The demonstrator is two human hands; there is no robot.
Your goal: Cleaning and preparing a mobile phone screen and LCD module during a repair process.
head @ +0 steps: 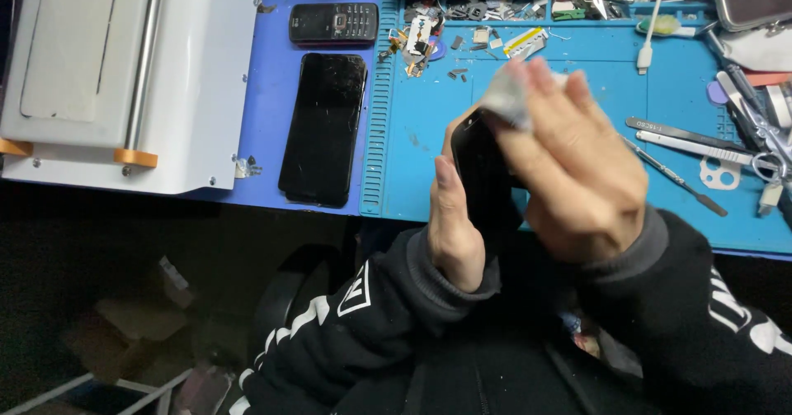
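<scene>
At centre frame the dark phone (481,176) was clamped upright in the left hand (452,225), steadying it so the right hand (577,167) could press a pale cloth (505,95) against its top (fingers closed on the wad). Beneath lay a blue work mat (412,134); a second phone (323,128) rested left, a white machine (124,68) at upper left.

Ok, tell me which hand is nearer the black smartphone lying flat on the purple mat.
Left. The left hand grips a dark phone just right of the black smartphone. The right hand, holding a white cloth, sits farther right over the blue mat.
</scene>
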